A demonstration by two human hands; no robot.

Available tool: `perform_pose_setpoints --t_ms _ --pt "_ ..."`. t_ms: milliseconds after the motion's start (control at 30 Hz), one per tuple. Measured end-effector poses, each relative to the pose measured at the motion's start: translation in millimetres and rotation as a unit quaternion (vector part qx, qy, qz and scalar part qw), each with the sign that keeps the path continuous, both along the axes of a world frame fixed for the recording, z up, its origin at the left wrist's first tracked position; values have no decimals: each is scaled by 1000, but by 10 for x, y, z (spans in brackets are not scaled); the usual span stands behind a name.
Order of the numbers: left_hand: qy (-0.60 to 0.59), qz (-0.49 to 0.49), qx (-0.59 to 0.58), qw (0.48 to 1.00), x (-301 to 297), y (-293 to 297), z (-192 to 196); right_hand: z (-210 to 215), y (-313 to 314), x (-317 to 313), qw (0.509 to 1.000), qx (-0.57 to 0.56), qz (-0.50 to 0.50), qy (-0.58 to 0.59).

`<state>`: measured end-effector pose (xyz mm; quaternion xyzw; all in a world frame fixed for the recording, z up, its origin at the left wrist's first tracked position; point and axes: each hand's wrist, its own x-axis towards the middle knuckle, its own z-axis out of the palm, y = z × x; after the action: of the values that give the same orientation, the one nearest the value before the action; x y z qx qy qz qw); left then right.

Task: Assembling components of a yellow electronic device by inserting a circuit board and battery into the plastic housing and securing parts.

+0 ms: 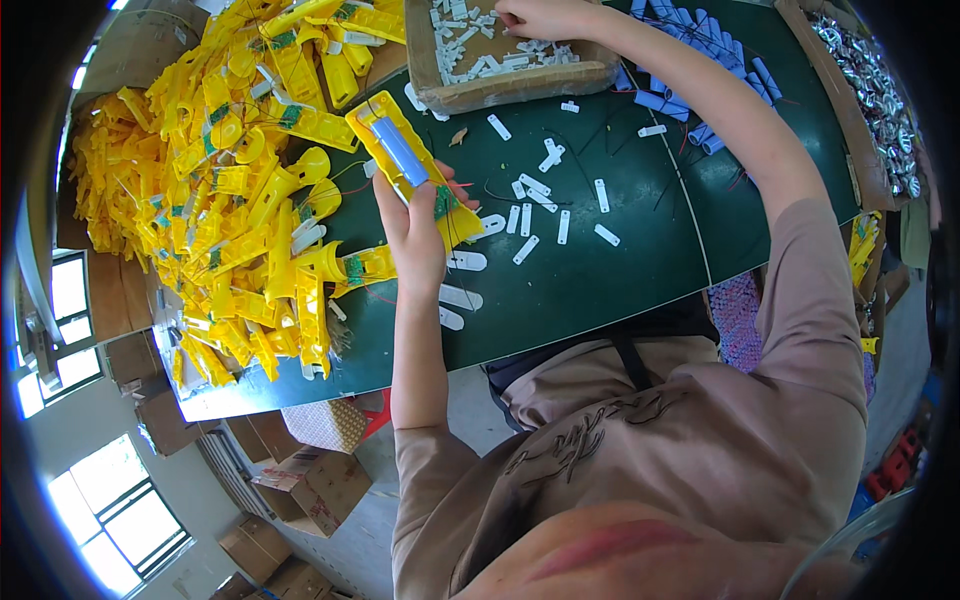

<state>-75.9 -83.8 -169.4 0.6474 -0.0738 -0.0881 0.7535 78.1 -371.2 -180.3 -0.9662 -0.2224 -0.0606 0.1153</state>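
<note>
My left hand (pixel 415 230) holds a yellow plastic housing (pixel 385 125) above the dark green table (pixel 600 270). A blue cylindrical cell (pixel 398 150) lies along the housing, and a small green circuit board (pixel 444 200) sits at its near end by my thumb. My right hand (pixel 545 17) reaches into a shallow cardboard box (pixel 520 80) of small white plastic pieces (pixel 470 45) at the far edge; its fingers are partly hidden, so whether it grips a piece is unclear.
A large heap of yellow housings (pixel 230 190) covers the table's left side. White flat strips (pixel 535 200) lie scattered mid-table. Blue cells with wires (pixel 690 60) lie far right, beside a tray of shiny metal parts (pixel 880 100). Cardboard boxes (pixel 310 480) stand on the floor.
</note>
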Motion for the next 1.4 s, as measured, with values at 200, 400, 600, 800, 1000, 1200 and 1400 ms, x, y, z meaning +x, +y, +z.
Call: perform_pose_setpoints --t_ms 200,400,600,800,1000,1200,1400 --pt "-66 -9 19 998 -85 43 35 511 278 -553 983 132 70 -105" --pt "-199 -81 32 976 -242 -5 -2 772 591 -1455 942 217 165 -197" --pt "-256 -99 107 956 -332 -36 -84 727 707 -1814 914 389 89 -76" --pt "-213 -103 96 967 -326 -68 -71 657 749 -1779 929 336 93 -126" --pt "-175 -107 68 976 -314 -79 -7 805 750 -1712 900 320 114 -274" --pt "-187 -103 71 974 -330 -84 -26 627 905 -1727 834 541 87 -60" --pt "-223 -117 94 963 -386 -62 -112 532 1071 -1742 845 530 48 -55"
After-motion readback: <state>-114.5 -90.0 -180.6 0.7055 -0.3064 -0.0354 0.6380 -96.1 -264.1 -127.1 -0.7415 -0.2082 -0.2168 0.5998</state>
